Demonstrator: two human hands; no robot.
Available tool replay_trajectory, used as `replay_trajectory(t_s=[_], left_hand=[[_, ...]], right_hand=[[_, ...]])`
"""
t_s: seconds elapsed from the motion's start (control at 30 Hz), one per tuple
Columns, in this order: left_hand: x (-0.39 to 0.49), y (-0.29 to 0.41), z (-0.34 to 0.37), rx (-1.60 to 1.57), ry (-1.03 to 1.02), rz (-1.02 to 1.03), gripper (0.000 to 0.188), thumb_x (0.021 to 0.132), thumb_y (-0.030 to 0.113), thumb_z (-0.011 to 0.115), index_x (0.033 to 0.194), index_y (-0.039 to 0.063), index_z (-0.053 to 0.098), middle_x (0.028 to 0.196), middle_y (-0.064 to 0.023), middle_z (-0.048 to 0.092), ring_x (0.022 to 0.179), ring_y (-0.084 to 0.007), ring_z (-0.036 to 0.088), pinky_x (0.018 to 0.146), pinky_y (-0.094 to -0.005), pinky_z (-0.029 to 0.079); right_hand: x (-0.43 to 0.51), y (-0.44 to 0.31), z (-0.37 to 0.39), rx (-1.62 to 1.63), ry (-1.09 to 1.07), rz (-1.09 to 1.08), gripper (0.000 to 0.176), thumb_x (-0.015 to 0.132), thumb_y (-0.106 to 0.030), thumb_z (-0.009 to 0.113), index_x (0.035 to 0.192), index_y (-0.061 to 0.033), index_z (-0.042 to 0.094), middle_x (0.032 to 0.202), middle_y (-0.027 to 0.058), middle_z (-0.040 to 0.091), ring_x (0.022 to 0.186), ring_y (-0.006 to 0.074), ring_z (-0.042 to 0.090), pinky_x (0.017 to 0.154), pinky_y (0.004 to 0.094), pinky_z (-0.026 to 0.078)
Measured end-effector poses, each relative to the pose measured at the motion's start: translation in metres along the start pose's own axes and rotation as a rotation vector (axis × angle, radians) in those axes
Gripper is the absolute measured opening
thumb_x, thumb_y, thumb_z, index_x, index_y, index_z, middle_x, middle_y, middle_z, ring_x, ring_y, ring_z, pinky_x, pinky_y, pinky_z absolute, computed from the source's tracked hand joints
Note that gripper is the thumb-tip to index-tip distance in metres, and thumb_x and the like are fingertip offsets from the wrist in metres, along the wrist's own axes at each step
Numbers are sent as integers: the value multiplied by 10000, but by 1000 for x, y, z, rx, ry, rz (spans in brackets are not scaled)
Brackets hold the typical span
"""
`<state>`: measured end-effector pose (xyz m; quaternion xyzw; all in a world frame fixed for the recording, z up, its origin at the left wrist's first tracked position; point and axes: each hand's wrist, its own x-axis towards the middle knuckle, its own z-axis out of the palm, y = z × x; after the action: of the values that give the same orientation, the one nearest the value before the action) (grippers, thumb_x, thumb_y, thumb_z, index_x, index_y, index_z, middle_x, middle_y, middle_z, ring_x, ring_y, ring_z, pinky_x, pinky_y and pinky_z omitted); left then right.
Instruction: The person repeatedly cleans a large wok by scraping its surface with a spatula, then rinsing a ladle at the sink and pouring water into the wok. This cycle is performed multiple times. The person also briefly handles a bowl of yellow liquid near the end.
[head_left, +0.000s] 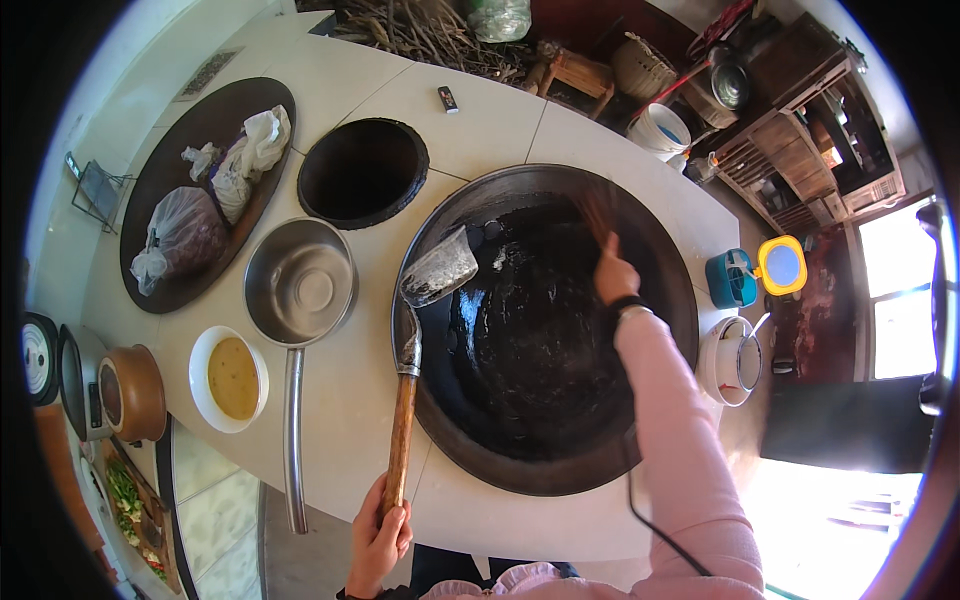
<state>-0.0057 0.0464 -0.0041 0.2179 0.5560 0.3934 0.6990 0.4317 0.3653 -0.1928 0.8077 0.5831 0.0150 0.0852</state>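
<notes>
A large dark wok (551, 469) is set into the tiled counter in front of me, with a little shiny liquid in its bottom. My left hand (381, 529) grips the wooden handle of a metal wok spatula (441, 271). The spatula's worn, greyish blade rests over the wok's left rim. Inside the far right part of the wok, my right hand (617, 276) holds a brown brush (595, 212), probably a bamboo wok brush. Its bristles are blurred by motion and point at the far wall of the wok.
Left of the wok are a steel saucepan (300, 281), a bowl of yellowish soup (234, 379), a dark round hole (363, 174) and a dark lid (187, 161) bearing plastic bags. A white bucket (729, 367) and a teal container (729, 281) stand right. Firewood (420, 34) lies beyond the counter.
</notes>
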Motion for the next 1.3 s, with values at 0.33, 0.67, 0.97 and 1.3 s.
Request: replay_trajectory(t_s=[0.33, 0.67, 0.97, 1.3], left_hand=[[-3, -3, -18, 66, -71, -93, 460, 966, 64, 491, 1410, 10, 386, 754, -1, 500, 490, -35, 423, 423, -190, 340], [-9, -12, -18, 111, -77, -125, 446, 977, 74, 500, 1407, 25, 393, 759, 1, 500, 489, -38, 428, 415, -197, 347], [-7, -3, -5, 119, -158, -180, 358, 995, 134, 485, 1339, 43, 447, 768, 1, 488, 490, -42, 428, 384, -206, 328], [39, 2, 56, 126, -209, -262, 254, 998, 197, 520, 1235, 107, 516, 800, 2, 520, 495, -45, 388, 403, -210, 282]], right_hand=[[-195, 24, -12, 427, -1299, -494, 558, 860, -144, 522, 1352, 76, 380, 877, 242, 655, 693, 338, 666, 638, 404, 529], [-108, -47, 20, 19, -530, -393, 713, 877, -141, 516, 1467, 88, 187, 1028, 226, 688, 936, 336, 695, 816, 448, 542], [-197, 14, -111, 512, -1349, -243, 642, 961, -303, 489, 1533, -211, 212, 616, 21, 480, 446, 125, 457, 380, 242, 358], [-196, 124, -181, 453, -641, -125, 590, 968, -330, 456, 1512, -192, 273, 700, 153, 664, 561, 276, 651, 569, 393, 531]])
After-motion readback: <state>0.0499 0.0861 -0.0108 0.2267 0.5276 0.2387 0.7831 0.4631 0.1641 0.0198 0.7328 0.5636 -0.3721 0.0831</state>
